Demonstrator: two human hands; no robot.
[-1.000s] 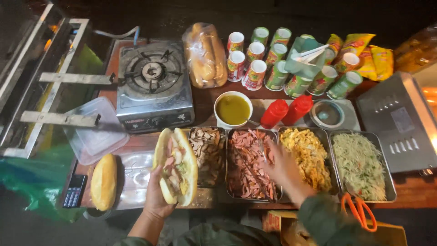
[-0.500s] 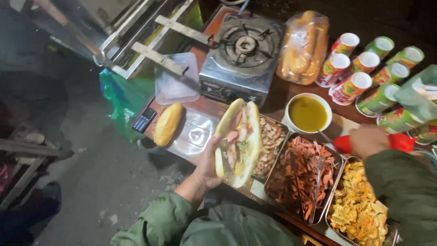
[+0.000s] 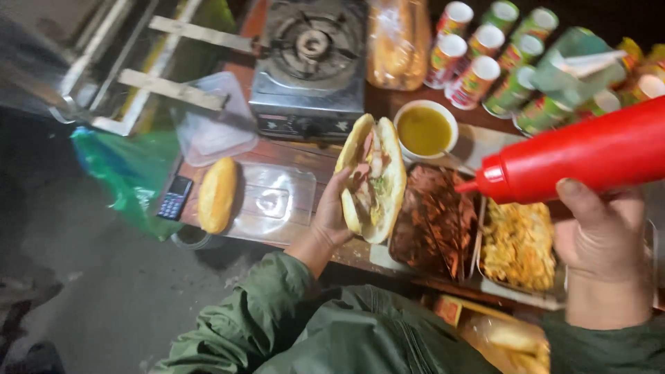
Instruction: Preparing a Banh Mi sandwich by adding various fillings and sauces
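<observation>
Left hand: curled under a split, filled bread roll, cradling it at centre frame above the surface.
Right hand: closed round a red squeeze bottle, right of frame, nozzle pointing left toward the roll.
Handling: roll soft, crumbly, best supported along its underside; bottle light, pliable, probably slick.
Room: meat tray and yellow sauce bowl crowd below; stove behind.
</observation>
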